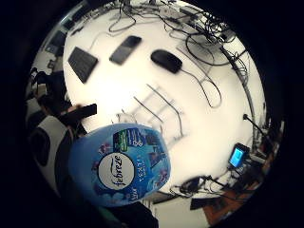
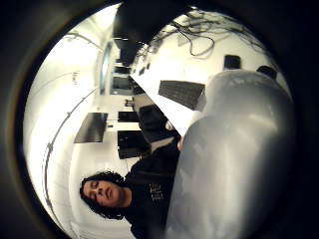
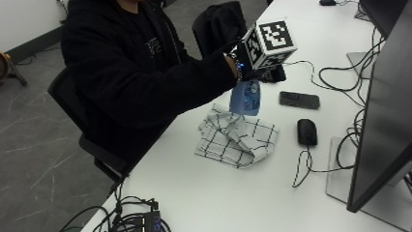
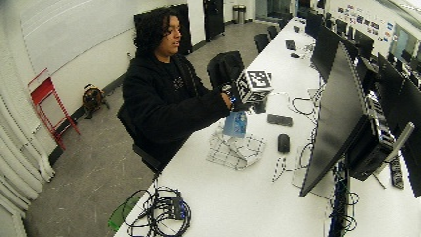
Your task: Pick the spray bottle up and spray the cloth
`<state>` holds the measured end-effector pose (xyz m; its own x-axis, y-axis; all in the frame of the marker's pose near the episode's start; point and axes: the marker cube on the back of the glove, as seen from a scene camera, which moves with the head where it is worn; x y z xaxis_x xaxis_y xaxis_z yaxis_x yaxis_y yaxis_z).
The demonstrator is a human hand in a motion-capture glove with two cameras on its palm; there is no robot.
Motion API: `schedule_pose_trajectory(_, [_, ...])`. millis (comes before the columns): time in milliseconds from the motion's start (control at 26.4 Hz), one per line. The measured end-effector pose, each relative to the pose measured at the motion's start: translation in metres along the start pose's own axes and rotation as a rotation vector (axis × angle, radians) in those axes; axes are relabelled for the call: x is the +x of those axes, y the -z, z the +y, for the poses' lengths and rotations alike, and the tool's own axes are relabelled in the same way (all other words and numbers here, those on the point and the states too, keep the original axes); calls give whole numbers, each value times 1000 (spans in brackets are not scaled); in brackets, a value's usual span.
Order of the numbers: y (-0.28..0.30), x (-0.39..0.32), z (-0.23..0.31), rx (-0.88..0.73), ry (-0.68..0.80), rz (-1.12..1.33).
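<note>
A blue Febreze spray bottle (image 3: 245, 98) hangs upright in the air over the table, held at its top by my gloved right hand (image 3: 239, 65). Directly under and a little in front of it lies a crumpled white cloth (image 3: 236, 138) with dark check lines. The bottle's base is close above the cloth's far edge and looks clear of it. In the little finger side palm view the bottle's label (image 1: 118, 164) is near the palm, with the cloth (image 1: 156, 111) on the white table beyond it. The wide outside view shows the bottle (image 4: 234, 123) above the cloth (image 4: 234, 148).
A black phone (image 3: 299, 100) and a black mouse (image 3: 307, 131) with its cable lie right of the cloth. A large monitor (image 3: 380, 121) stands at the table's right side. A bundle of cables (image 3: 132, 220) sits at the near corner, and a black jacket hangs on a chair (image 3: 219, 21).
</note>
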<state>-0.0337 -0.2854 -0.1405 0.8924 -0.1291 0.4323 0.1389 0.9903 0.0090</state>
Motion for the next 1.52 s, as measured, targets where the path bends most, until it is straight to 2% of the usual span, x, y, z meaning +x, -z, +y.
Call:
schedule_pose_trajectory(152, [-17,-4,-37,199,14,-166])
schedule_pose_trajectory(266, [-32,12,-61,362,-34,-258])
schedule_pose_trajectory(493, [-71,47,-84,496,-125,-295])
schedule_pose_trajectory(645, [-66,44,-76,631,-137,-412])
schedule_pose_trajectory(835, [-70,68,-118,655,-138,-403])
schedule_pose_trajectory(1176, [-80,69,-121,643,-119,-420])
schedule_pose_trajectory(1518, [-85,63,-125,640,-9,-366])
